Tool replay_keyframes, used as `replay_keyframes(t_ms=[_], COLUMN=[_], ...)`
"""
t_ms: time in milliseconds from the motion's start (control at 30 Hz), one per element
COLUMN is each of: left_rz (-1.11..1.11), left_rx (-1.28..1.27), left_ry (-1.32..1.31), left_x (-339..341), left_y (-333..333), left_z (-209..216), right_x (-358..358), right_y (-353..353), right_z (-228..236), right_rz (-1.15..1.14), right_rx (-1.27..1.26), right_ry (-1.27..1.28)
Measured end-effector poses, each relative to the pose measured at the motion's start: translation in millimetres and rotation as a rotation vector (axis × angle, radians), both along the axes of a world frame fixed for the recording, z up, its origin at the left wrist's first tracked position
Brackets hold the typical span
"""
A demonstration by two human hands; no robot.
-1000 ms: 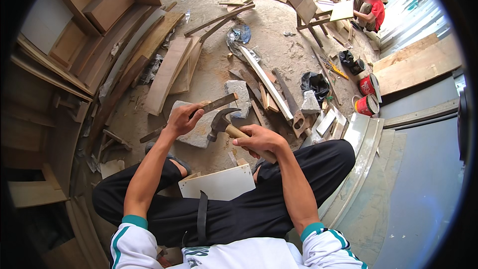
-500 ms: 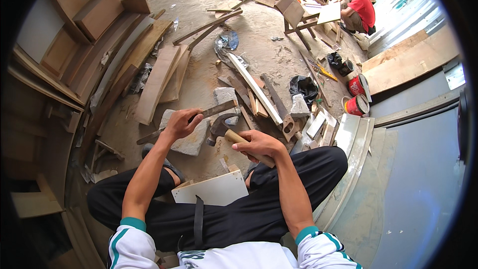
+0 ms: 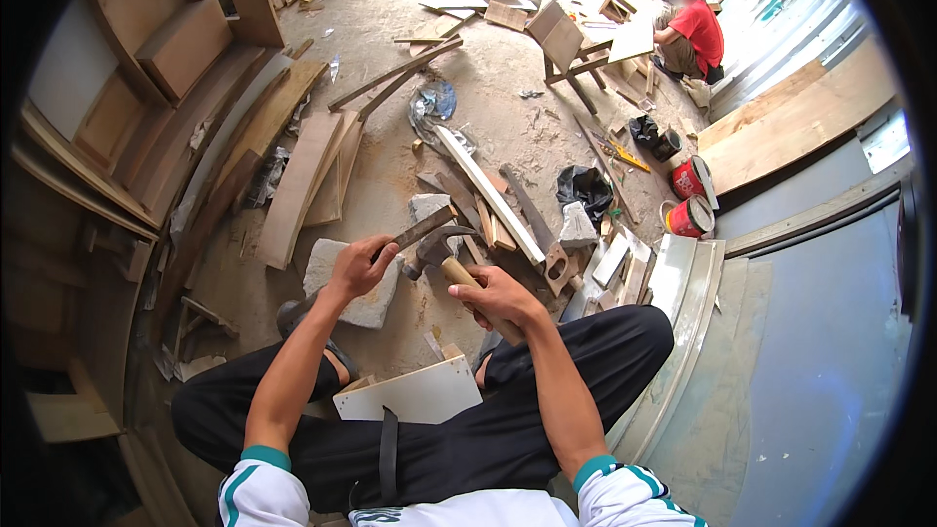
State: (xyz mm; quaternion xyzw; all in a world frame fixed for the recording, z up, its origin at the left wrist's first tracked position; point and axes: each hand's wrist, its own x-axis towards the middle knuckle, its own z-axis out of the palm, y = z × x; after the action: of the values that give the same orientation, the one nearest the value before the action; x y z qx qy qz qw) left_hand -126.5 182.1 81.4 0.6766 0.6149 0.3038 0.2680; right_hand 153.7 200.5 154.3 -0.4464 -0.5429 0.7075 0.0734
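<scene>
Left grip [image 3: 365, 267] clenched around a brown wooden strip [image 3: 427, 225] and right grip [image 3: 495, 297] wrapped around a claw hammer [image 3: 452, 270] — both tools of the moment held beyond a white panel [image 3: 420, 394], now slightly closer together, leaving little visible gap.

handsaw [image 3: 528, 211] beside long white strip [image 3: 488, 193] | black plastic bag [image 3: 588, 191] near red cans [image 3: 690, 218] | crouched person [image 3: 699, 36] in red
</scene>
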Motion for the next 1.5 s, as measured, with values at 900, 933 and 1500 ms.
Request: replay_keyframes(t_ms=[900, 933, 1500], left_rz=[-0.129, -0.145, -0.151], left_rx=[-0.413, -0.489, -0.48], left_ry=[0.01, 0.024, -0.022], left_x=[-30, -30, -17], left_y=[22, 26, 19], left_z=[-20, -14, -3], right_x=[35, 37, 37], right_y=[15, 17, 21], right_z=[7, 7, -2], right_rz=[-0.243, -0.234, -0.076], right_rx=[0.131, 0.127, 0.057], right_ry=[0.028, 0.021, 0.026])
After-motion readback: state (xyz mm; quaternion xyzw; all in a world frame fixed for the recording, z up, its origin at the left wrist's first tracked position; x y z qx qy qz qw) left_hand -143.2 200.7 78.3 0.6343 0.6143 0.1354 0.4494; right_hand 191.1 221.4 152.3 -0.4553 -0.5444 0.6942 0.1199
